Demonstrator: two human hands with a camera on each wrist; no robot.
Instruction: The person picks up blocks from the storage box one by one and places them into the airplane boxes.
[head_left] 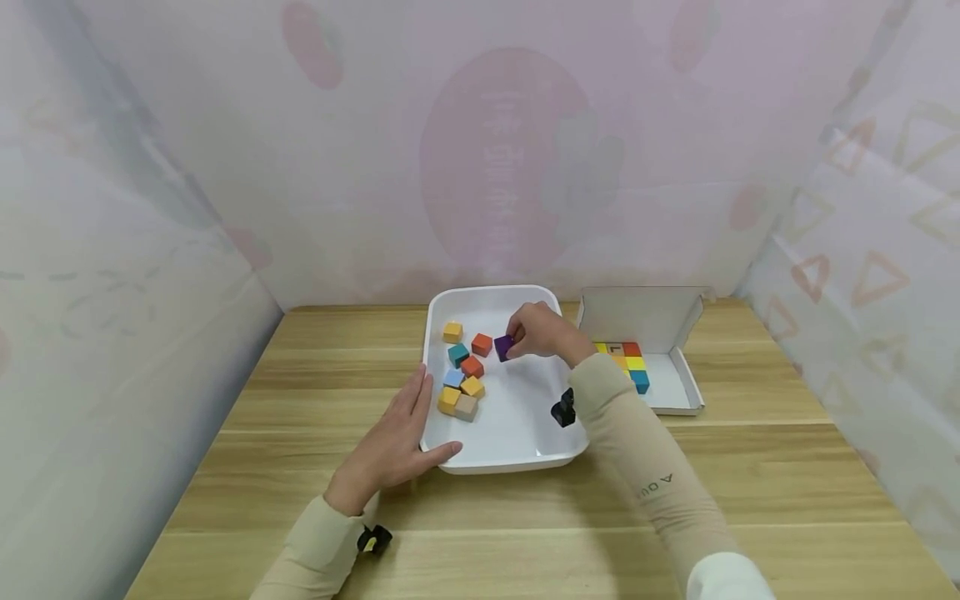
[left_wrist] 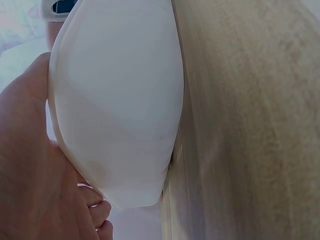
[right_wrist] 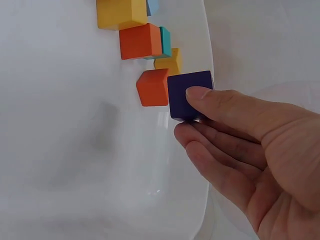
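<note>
A white tray (head_left: 517,454) sits on the wooden table and holds several coloured cubes. My right hand (head_left: 536,332) pinches a purple cube (head_left: 503,347) between thumb and fingers, just above the tray floor beside an orange cube (head_left: 482,344). In the right wrist view the purple cube (right_wrist: 187,93) sits under my thumb, next to the orange cube (right_wrist: 152,87). My left hand (head_left: 397,446) lies flat against the tray's left front corner, thumb along its front rim. The left wrist view shows the tray's outer wall (left_wrist: 120,100) against my palm (left_wrist: 30,165).
A small open white box (head_left: 678,392) stands right of the tray, with several cubes (head_left: 630,362) lined along its left side. Loose cubes (head_left: 463,383) cluster in the tray's left half. Patterned fabric walls close in the table on three sides.
</note>
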